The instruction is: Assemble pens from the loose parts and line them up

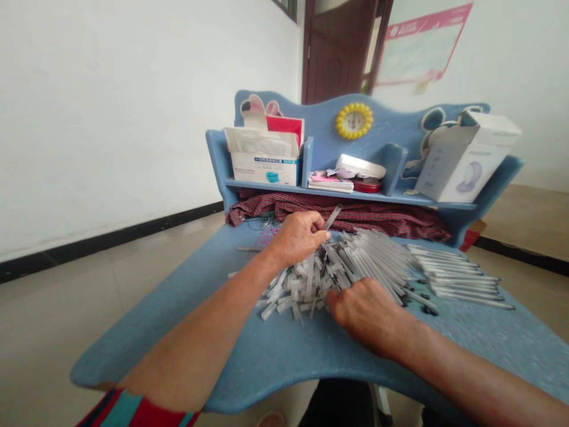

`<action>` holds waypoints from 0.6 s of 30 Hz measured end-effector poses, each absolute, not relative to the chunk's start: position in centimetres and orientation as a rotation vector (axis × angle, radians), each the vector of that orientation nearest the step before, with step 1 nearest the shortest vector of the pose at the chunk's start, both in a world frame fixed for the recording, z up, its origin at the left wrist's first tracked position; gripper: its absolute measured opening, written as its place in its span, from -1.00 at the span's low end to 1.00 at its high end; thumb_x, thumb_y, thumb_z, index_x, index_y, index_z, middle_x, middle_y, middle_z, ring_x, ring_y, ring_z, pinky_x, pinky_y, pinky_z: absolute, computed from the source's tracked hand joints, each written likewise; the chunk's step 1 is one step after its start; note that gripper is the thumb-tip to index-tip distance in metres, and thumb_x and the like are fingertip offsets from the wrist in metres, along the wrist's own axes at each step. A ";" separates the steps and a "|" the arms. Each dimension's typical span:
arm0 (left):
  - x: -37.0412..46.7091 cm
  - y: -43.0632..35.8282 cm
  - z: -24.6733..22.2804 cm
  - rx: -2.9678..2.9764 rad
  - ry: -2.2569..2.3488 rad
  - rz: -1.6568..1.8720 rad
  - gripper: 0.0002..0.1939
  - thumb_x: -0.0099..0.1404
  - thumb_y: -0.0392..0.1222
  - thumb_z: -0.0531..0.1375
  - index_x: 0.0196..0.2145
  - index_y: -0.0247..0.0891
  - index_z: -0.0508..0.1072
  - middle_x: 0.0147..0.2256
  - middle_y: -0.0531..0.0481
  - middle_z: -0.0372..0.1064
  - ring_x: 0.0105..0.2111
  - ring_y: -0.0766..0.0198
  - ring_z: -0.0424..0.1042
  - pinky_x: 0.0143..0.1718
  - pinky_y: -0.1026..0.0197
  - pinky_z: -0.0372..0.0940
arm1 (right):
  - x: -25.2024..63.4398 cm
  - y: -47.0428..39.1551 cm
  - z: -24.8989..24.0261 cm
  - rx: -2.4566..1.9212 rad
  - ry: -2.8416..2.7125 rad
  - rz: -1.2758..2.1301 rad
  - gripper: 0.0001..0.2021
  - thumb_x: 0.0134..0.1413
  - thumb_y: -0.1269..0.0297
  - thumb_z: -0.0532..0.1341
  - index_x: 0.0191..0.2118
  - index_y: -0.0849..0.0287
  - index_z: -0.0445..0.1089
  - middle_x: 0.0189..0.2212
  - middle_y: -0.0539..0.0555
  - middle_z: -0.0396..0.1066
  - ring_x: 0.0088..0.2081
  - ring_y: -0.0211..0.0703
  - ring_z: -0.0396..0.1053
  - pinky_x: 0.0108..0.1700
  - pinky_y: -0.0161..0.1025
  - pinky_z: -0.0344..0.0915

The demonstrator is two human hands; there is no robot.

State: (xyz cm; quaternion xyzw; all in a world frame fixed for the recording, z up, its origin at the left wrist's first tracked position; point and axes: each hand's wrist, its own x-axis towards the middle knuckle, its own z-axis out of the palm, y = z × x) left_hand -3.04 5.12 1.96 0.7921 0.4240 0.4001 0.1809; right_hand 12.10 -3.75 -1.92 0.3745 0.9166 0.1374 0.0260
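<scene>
Head view: a short, flat, translucent plastic piece [333, 217] is pinched between the thumb and index finger of the left hand [300, 237], above the far side of a heap of short, clear-grey plastic pieces [284, 290] on the blue, speckled worktop [178, 308]. The right hand [364, 311] is set with curled fingers at the near edge of the heap; its fingertips are hidden, so whether anything is gripped there cannot be told. The step in hand is judged to be the handling of single pieces at the heap. For the next move, a light, steady pinch would seem to be called for on the left, and on the right a careful parting of the jumbled pieces, so that neighbours are not dragged along. The pinched piece is seen as slim and straight-sided, tilted up and to the right, its lower end covered by the fingers. Beside the heap, long translucent tubes [377, 255] are fanned out, small black bits [430, 309] are scattered, and a row of slim, dark-tipped tubes [462, 279] is laid roughly parallel.
</scene>
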 end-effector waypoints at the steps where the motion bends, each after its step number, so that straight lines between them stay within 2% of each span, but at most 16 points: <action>1: -3.0 5.1 2.0 2.201 1.189 1.131 -0.88 0.04 -0.26 0.21 -0.58 -0.29 0.35 -0.68 0.15 0.24 -0.63 0.40 0.23 -0.60 0.36 0.05 | 12.2 -3.7 -1.9 1.150 2.840 0.443 -0.82 -0.07 0.62 0.09 -0.38 0.33 0.41 -0.62 0.25 0.46 -0.55 -0.01 0.46 -0.59 -0.30 0.12; 4: -3.0 4.8 2.1 2.053 1.150 1.144 -0.89 0.05 -0.27 0.21 -0.57 -0.29 0.34 -0.72 0.18 0.21 -0.69 0.43 0.20 -0.64 0.38 0.04 | 12.7 -3.2 -1.7 1.220 2.922 0.390 -0.87 -0.05 0.50 0.12 -0.34 0.31 0.38 -0.61 0.20 0.45 -0.58 -0.05 0.43 -0.58 -0.31 0.06; 6: -3.1 4.6 2.3 1.939 1.111 1.160 -0.89 0.06 -0.27 0.21 -0.55 -0.30 0.34 -0.74 0.18 0.21 -0.72 0.44 0.18 -0.67 0.39 0.04 | 13.2 -2.6 -1.6 1.356 3.050 0.140 -0.89 -0.05 0.43 0.13 -0.33 0.28 0.35 -0.64 0.11 0.41 -0.60 -0.16 0.37 -0.58 -0.33 0.04; 8: -3.1 4.5 2.5 1.820 1.080 1.187 -0.89 0.08 -0.25 0.21 -0.53 -0.31 0.36 -0.74 0.17 0.22 -0.74 0.46 0.17 -0.69 0.40 0.02 | 13.8 -1.8 -1.5 1.515 3.191 -0.397 -0.94 -0.06 0.41 0.12 -0.38 0.22 0.28 -0.68 -0.02 0.33 -0.64 -0.29 0.27 -0.60 -0.38 0.00; 10: -3.1 4.4 2.6 1.695 1.052 1.227 -0.88 0.07 -0.23 0.22 -0.52 -0.32 0.37 -0.73 0.15 0.25 -0.75 0.48 0.16 -0.71 0.41 0.00 | 14.4 -1.0 -1.6 1.621 3.189 -1.150 -0.95 -0.07 0.38 0.12 -0.41 0.18 0.20 -0.69 -0.10 0.26 -0.68 -0.37 0.17 -0.63 -0.42 -0.01; 13: -3.1 4.5 2.6 1.546 0.981 1.262 -0.86 0.06 -0.21 0.24 -0.52 -0.33 0.37 -0.73 0.14 0.26 -0.76 0.48 0.17 -0.72 0.42 -0.01 | 14.9 -0.1 -1.7 1.685 2.935 -2.017 -0.85 -0.12 0.32 0.18 -0.40 0.16 0.16 -0.67 -0.10 0.33 -0.71 -0.38 0.18 -0.64 -0.42 0.10; 15: -3.1 4.6 2.5 1.483 0.936 1.267 -0.85 0.05 -0.20 0.25 -0.51 -0.33 0.37 -0.73 0.13 0.26 -0.75 0.48 0.18 -0.72 0.42 0.01 | 15.0 0.2 -1.8 1.698 2.823 -2.298 -0.80 -0.17 0.31 0.22 -0.40 0.16 0.16 -0.65 -0.06 0.40 -0.71 -0.35 0.23 -0.64 -0.40 0.16; 18: -2.9 4.5 2.4 1.424 0.908 1.260 -0.85 0.03 -0.21 0.27 -0.51 -0.34 0.38 -0.71 0.12 0.27 -0.74 0.47 0.21 -0.72 0.42 0.03 | 14.9 0.3 -2.0 1.722 2.776 -2.464 -0.79 -0.16 0.30 0.25 -0.40 0.17 0.19 -0.65 -0.04 0.43 -0.75 -0.35 0.23 -0.68 -0.41 0.13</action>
